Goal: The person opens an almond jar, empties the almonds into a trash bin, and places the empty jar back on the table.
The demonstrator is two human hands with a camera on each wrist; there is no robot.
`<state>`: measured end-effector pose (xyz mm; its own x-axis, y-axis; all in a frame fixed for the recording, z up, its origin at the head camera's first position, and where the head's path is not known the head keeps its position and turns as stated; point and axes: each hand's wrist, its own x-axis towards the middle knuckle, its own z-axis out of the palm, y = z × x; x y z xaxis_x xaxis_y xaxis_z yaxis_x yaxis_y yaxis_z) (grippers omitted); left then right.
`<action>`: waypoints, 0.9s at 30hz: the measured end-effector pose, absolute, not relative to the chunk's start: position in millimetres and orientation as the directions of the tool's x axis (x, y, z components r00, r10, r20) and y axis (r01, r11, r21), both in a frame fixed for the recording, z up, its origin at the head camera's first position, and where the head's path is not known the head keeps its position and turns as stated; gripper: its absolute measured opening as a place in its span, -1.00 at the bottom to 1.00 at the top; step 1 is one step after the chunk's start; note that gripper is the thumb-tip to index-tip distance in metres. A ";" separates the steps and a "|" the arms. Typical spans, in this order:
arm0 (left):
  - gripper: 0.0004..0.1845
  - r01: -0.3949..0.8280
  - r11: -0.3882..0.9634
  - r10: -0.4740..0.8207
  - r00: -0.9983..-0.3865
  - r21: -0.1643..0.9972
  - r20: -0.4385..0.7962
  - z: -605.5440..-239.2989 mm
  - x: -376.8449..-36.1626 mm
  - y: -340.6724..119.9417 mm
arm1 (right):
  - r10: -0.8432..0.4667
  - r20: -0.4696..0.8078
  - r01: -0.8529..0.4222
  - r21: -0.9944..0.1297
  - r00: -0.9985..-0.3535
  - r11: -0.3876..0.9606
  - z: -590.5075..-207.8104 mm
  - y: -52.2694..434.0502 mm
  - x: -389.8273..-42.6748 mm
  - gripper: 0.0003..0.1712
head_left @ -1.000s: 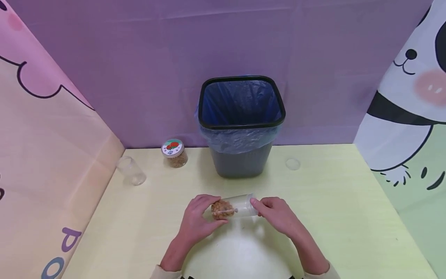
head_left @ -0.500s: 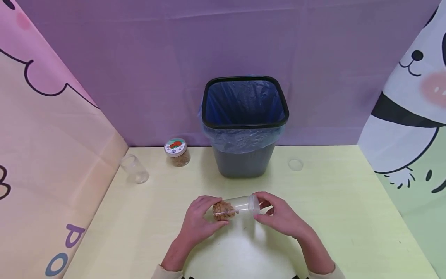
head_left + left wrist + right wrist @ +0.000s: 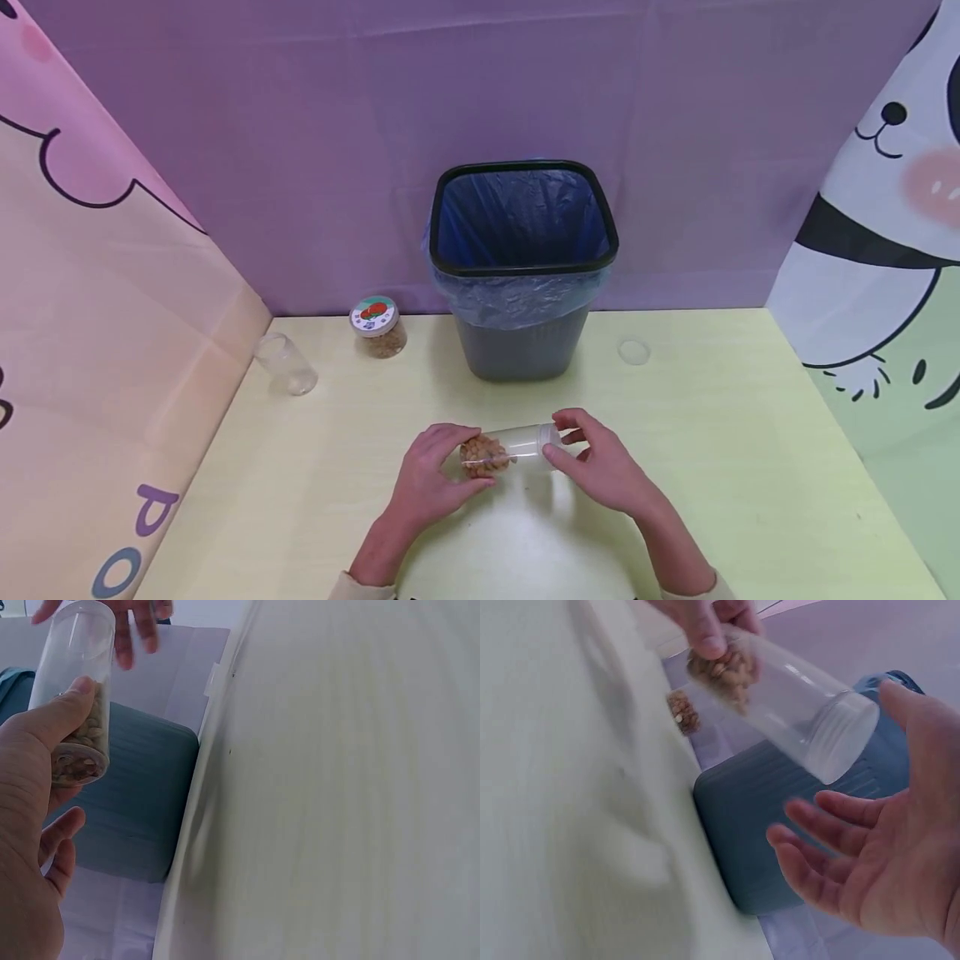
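Note:
A clear plastic jar (image 3: pixel 525 442) lies sideways above the table in the head view, brown nut-like pieces (image 3: pixel 482 457) gathered at its left end. My left hand (image 3: pixel 431 473) grips that bottom end between thumb and fingers. A translucent screw lid (image 3: pixel 844 735) covers the other end, as the right wrist view shows. Around the lid, my right hand (image 3: pixel 603 467) has its fingers spread and loosely bent, not closed on it. The left wrist view shows the left thumb (image 3: pixel 75 697) pressed along the jar's side.
A grey bin (image 3: pixel 523 342) with a blue liner stands at the table's back edge. Left of it is a lidded jar (image 3: pixel 378 327) of brown pieces. An empty clear container (image 3: pixel 287 364) lies at far left; a clear disc (image 3: pixel 633 352) lies on the right.
My right hand has let go of the lid and its fingers have spread around it. The left hand keeps its hold on the jar, nearly in place.

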<state>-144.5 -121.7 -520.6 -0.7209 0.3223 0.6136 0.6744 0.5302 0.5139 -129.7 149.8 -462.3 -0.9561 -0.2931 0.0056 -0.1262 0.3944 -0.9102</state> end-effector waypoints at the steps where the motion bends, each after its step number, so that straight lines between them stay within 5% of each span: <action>1: -0.33 0.674 0.531 0.322 -0.721 0.514 0.613 -520.4 -143.8 -121.9 | -0.285 -0.001 -0.126 -0.896 -0.959 0.425 -463.5 149.0 -129.7 -0.61; 6: -0.33 0.672 0.539 0.321 -0.722 0.508 0.613 -517.6 -141.3 -123.2 | -0.301 -0.012 -0.152 -0.844 -0.953 0.514 -466.1 147.7 -129.4 -0.74; 11: -0.32 0.676 0.542 0.328 -0.717 0.500 0.615 -516.1 -142.3 -123.4 | -0.340 0.057 -0.220 -0.859 -0.939 0.462 -463.0 149.5 -132.2 -0.78; 22: -0.32 0.641 0.570 0.367 -0.759 0.514 0.538 -509.9 -142.0 -125.9 | -0.498 0.248 -0.479 -0.774 -0.831 0.414 -451.8 154.6 -138.2 -0.37; 27: -0.30 0.624 0.610 0.413 -0.777 0.489 0.476 -502.6 -140.3 -126.8 | -0.524 0.362 -0.623 -0.603 -0.771 0.499 -447.7 149.7 -134.5 -0.36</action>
